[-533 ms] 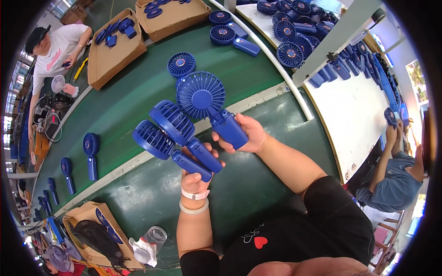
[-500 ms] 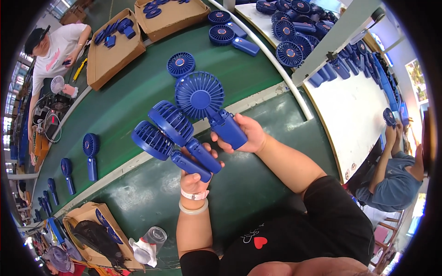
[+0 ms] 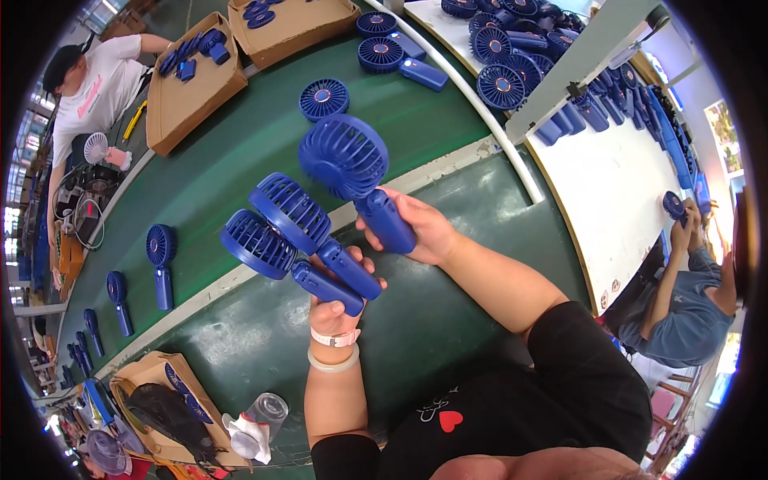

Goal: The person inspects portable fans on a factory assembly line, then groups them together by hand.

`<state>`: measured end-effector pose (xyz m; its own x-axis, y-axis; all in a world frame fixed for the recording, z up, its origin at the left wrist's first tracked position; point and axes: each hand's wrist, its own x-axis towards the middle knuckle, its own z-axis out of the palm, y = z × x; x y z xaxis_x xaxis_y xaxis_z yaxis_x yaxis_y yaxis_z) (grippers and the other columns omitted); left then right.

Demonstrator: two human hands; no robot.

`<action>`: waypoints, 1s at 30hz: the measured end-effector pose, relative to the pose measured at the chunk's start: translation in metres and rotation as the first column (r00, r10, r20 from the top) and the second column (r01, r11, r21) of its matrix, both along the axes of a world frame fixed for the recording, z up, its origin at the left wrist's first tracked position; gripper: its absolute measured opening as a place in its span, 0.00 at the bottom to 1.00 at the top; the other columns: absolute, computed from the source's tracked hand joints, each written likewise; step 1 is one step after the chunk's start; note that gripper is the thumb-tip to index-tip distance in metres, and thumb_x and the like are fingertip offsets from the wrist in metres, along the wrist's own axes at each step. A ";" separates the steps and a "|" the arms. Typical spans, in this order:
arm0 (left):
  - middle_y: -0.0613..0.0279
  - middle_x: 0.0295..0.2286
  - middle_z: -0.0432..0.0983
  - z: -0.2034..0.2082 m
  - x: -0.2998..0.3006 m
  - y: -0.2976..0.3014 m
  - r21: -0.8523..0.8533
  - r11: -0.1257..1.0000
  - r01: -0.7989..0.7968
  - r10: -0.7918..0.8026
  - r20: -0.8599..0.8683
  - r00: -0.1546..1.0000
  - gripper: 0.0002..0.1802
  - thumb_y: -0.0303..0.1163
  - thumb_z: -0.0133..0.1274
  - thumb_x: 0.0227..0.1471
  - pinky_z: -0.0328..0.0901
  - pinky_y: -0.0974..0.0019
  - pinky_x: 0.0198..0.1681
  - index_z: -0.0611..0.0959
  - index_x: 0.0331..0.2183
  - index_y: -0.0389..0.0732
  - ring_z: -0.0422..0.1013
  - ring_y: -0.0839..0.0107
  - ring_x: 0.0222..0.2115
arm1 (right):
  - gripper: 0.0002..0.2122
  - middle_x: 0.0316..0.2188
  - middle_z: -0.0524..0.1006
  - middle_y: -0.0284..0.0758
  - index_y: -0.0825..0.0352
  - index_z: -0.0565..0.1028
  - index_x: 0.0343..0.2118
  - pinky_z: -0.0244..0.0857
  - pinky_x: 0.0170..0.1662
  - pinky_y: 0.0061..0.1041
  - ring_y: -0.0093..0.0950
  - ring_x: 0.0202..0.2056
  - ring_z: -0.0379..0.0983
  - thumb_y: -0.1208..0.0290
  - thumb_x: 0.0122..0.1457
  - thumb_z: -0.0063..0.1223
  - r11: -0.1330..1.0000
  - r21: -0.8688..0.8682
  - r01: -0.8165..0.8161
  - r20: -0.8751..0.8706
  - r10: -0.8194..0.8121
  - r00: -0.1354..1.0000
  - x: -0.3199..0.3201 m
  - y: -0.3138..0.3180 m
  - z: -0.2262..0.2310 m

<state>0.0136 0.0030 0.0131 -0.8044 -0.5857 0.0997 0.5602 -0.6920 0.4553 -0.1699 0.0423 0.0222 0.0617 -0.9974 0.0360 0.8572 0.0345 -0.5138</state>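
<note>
My left hand (image 3: 336, 308) is closed round the handles of two blue handheld fans, a left one (image 3: 258, 244) and a right one (image 3: 290, 212), side by side with their heads tilted up and to the left. A third blue handheld fan (image 3: 344, 156) is gripped by its handle in my right hand (image 3: 420, 228), its round grille turned partly sideways. Just beyond that fan, a round blue fan head (image 3: 324, 99) lies on the green belt (image 3: 232, 152). All three held fans are above the near edge of the belt.
Several fans, one of them upright-looking (image 3: 162, 248), line the belt at left. Cardboard trays (image 3: 192, 104) with blue parts stand beyond. At right, a white table (image 3: 604, 192) carries a heap of fans. A clear cup (image 3: 270, 410) and open box (image 3: 164, 368) are near. Two other people work nearby.
My right hand has turned its fan, so the grille now shows from the side and the handle's smoother face shows. The left hand's two fans have shifted slightly left.
</note>
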 end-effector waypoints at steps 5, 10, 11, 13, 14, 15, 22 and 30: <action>0.58 0.44 0.59 -0.002 0.000 0.000 0.000 1.000 0.003 -0.003 -0.017 1.000 0.38 0.31 0.57 0.30 0.65 0.50 0.42 0.67 0.49 0.59 0.59 0.58 0.44 | 0.20 0.35 0.70 0.30 0.67 0.62 0.47 0.64 0.41 0.21 0.20 0.37 0.68 0.67 0.54 0.53 0.982 0.134 0.131 -0.191 -0.104 0.976 0.002 0.002 0.006; 0.58 0.44 0.59 -0.003 0.002 0.001 0.000 1.000 0.000 0.000 -0.014 1.000 0.38 0.30 0.57 0.31 0.65 0.50 0.42 0.67 0.49 0.59 0.59 0.58 0.45 | 0.19 0.38 0.70 0.32 0.68 0.63 0.47 0.63 0.44 0.22 0.22 0.40 0.68 0.70 0.53 0.53 0.966 0.126 0.225 -0.345 -0.170 0.923 0.005 0.003 0.005; 0.57 0.44 0.59 -0.003 0.001 0.001 -0.002 1.000 0.005 -0.005 -0.031 1.000 0.38 0.30 0.57 0.31 0.65 0.50 0.43 0.67 0.49 0.59 0.59 0.58 0.45 | 0.19 0.39 0.71 0.32 0.68 0.63 0.47 0.62 0.45 0.23 0.22 0.41 0.68 0.72 0.53 0.53 0.964 0.111 0.243 -0.403 -0.180 0.897 0.005 0.004 0.003; 0.57 0.44 0.59 -0.004 0.000 0.000 0.003 1.000 0.007 -0.007 -0.047 0.999 0.38 0.30 0.57 0.31 0.64 0.50 0.43 0.67 0.49 0.59 0.59 0.58 0.45 | 0.19 0.40 0.71 0.33 0.69 0.63 0.47 0.62 0.46 0.24 0.23 0.41 0.68 0.74 0.53 0.52 0.967 0.087 0.238 -0.445 -0.176 0.878 0.005 0.003 0.005; 0.57 0.45 0.59 -0.003 0.000 -0.002 0.000 1.000 0.000 0.000 -0.036 0.999 0.38 0.29 0.57 0.31 0.64 0.49 0.43 0.67 0.49 0.58 0.59 0.58 0.45 | 0.19 0.41 0.71 0.34 0.70 0.63 0.47 0.61 0.48 0.25 0.23 0.42 0.68 0.76 0.52 0.52 0.970 0.060 0.235 -0.488 -0.177 0.855 0.005 0.002 0.006; 0.56 0.45 0.59 -0.003 -0.001 0.000 0.006 1.000 0.002 -0.001 -0.029 1.000 0.38 0.29 0.57 0.31 0.64 0.49 0.43 0.67 0.49 0.58 0.59 0.57 0.45 | 0.19 0.41 0.71 0.34 0.70 0.63 0.47 0.61 0.48 0.25 0.23 0.42 0.68 0.76 0.52 0.52 0.967 0.074 0.243 -0.492 -0.176 0.853 0.004 0.004 0.006; 0.57 0.46 0.58 -0.002 0.003 -0.002 -0.012 1.000 -0.024 0.024 -0.007 1.000 0.37 0.30 0.57 0.31 0.62 0.49 0.44 0.68 0.48 0.58 0.58 0.59 0.46 | 0.19 0.35 0.70 0.29 0.70 0.63 0.47 0.62 0.42 0.19 0.16 0.36 0.67 0.80 0.52 0.50 0.966 0.061 0.251 -0.436 -0.201 0.877 0.010 0.000 0.009; 0.56 0.47 0.59 -0.005 0.002 0.001 0.002 0.999 -0.053 0.053 0.010 0.999 0.37 0.29 0.56 0.32 0.62 0.48 0.44 0.67 0.49 0.58 0.58 0.58 0.47 | 0.20 0.35 0.70 0.28 0.70 0.62 0.48 0.62 0.42 0.17 0.15 0.36 0.66 0.81 0.51 0.50 0.961 0.036 0.274 -0.460 -0.228 0.858 0.010 0.003 0.011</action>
